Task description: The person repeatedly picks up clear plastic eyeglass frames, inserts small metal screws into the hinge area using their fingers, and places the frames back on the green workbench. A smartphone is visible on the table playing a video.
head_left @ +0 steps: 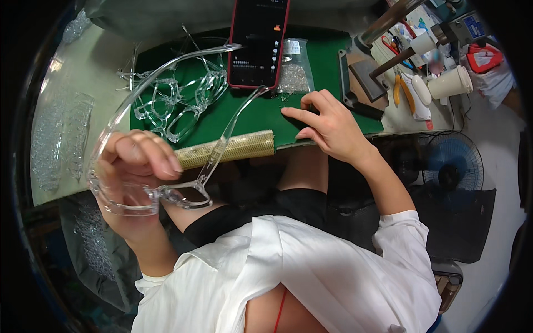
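A clear glasses frame [158, 194] was held up near the tabletop's front edge, above the lap, its arms spread and pointing away from the body. The left hand [133, 161] had its fingers curled around one side of the frame's front. The right hand [333, 125] was loosely parted, index finger stretched out and thumb apart from it, with nothing visible between them. That index fingertip was at or just beside some tiny bits [284, 100] on the green mat [327, 55]; contact could not be told.

The step in hand looked like picking out a small part while the frame was kept ready. The next move seemed to call for a fine pinch on a single bit, with the frame steady.

Just behind the bits lay a clear bag [294, 77] of small pieces, and beside it a phone [255, 47]; both left little room there. A gold bar [250, 145] lay along the front edge, partly behind the held frame. More frames [161, 102] sat tangled on the mat's left, clear parts [47, 144] beyond them on the pale tabletop [105, 61]. To the right stood a press [361, 83], then pliers [408, 94] and a cup [452, 82].
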The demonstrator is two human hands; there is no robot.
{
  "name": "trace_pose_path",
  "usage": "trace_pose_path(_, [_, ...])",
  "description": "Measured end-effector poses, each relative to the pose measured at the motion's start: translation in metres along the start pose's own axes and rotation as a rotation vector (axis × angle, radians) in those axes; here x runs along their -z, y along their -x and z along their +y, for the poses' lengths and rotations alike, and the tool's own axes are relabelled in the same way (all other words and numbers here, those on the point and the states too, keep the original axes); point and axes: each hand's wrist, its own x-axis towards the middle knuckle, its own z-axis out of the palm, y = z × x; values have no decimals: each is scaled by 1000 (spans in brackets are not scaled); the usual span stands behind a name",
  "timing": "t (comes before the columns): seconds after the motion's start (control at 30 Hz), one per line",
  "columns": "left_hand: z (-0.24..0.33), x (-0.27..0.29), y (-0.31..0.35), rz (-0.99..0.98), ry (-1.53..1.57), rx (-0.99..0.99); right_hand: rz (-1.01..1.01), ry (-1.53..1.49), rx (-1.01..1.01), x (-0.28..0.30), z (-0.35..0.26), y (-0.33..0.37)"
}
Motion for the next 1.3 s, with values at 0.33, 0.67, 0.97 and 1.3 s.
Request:
trace_pose_path(0.33, [-10, -57, 0, -81, -86, 90, 137, -427, -331, -4, 13, 2])
trace_pose_path(0.67, [-29, -73, 2, 91, -263, 119, 201, -189, -321, -14, 5, 4])
trace_pose_path(0.97, [-28, -73, 1, 100, -271, 162, 154, -162, -245, -15, 5, -2])
trace_pose_path(1.3, [-30, -71, 3, 136, -281, 143, -34, -122, -42, -9, 20, -14])
